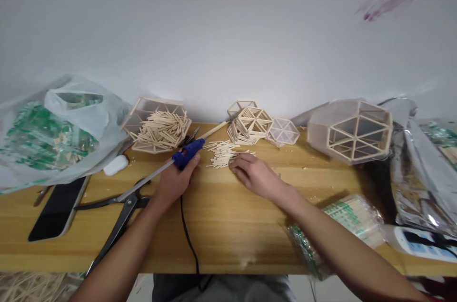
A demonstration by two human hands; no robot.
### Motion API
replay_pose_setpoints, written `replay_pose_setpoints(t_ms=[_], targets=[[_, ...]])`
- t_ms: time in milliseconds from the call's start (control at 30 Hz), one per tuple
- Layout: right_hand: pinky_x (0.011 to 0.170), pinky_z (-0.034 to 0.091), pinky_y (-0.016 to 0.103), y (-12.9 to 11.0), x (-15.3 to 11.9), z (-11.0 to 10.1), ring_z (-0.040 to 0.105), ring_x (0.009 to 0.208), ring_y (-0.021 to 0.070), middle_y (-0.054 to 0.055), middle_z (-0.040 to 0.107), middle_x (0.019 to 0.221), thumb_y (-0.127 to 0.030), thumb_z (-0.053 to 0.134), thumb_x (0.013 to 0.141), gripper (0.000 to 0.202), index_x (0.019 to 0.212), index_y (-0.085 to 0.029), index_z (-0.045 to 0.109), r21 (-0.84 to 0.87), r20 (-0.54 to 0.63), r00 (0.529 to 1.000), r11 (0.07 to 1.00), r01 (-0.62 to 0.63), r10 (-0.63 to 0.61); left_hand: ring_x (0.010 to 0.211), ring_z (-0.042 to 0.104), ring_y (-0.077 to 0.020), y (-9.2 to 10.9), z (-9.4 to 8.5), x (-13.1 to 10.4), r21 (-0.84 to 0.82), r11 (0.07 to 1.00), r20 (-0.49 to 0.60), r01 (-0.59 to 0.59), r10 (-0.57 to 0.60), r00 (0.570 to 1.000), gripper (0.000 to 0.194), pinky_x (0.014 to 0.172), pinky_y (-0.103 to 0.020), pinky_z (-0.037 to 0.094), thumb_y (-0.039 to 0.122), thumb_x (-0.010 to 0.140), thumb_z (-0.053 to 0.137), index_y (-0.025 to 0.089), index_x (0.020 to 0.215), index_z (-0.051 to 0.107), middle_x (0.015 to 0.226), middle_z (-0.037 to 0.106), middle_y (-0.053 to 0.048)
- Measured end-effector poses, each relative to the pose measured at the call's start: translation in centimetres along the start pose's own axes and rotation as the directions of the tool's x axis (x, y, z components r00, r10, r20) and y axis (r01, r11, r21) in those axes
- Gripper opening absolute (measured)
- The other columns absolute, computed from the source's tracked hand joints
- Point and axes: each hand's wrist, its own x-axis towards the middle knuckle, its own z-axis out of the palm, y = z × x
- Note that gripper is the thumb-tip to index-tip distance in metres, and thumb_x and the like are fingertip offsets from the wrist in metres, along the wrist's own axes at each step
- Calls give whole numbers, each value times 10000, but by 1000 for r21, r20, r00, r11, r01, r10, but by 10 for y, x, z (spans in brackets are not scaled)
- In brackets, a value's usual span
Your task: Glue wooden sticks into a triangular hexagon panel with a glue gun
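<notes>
My left hand point(175, 179) is closed around a blue hot glue gun point(187, 153), its nozzle pointing away to the right. A long glue stick point(147, 179) juts from the gun's back end. My right hand point(255, 174) rests with curled fingers at the right edge of a loose pile of short wooden sticks point(219, 155). Its fingertips are partly hidden, so whether they pinch a stick is unclear. Behind the pile are stacked hexagonal stick frames point(252, 123), with a small covered hexagonal panel point(283, 131) on their right.
A hexagonal holder point(137, 118) full of sticks stands at back left, a larger hexagonal frame point(352, 133) at back right. Scissors point(123, 218), a phone point(57, 209) and a plastic bag point(110, 106) lie left. A stick packet point(352, 216) is under my right forearm. The gun's black cord point(189, 235) runs off the front edge.
</notes>
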Motion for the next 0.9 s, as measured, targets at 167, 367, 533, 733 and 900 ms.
replay_pose_setpoints(t_ms=[167,367,533,733,900], targets=[[925,559,360,6,-1,-4,684,1000,213,90,724,1031,-140,543,1040,155,1011,-166,692,142,-32,999,990,12,-7,659,711,-241,-4,3,0,-184,981,48,60,-52,997,452,651,-357,594,659,758,753,218,849,703,767,766,-63],[875,562,339,7,-3,-9,699,955,204,78,738,1005,-125,565,1019,155,995,-178,709,183,-25,998,982,-46,52,716,718,-231,-4,-1,2,-100,995,-3,-2,2,1000,296,759,-346,592,526,806,703,231,801,679,729,745,-34],[830,545,309,5,-5,-5,699,884,189,62,748,955,-90,585,990,163,980,-175,724,215,-32,998,976,-46,54,762,721,-239,1,-1,2,5,999,-1,-38,38,999,314,833,-359,592,521,835,660,229,727,704,745,761,-45],[822,545,308,5,-7,-5,715,886,193,70,770,975,-119,569,1002,173,999,-180,731,236,-50,994,968,-81,95,681,675,-183,1,-3,-3,-187,976,-144,-110,84,986,251,712,-309,574,448,896,651,222,792,680,708,703,-17],[809,552,315,6,-7,-3,720,863,195,67,771,973,-145,557,1009,171,997,-194,721,228,-63,991,968,-101,118,511,576,-149,2,-4,-7,-236,971,-129,-43,13,992,303,504,-271,477,508,899,650,210,846,659,591,610,18]])
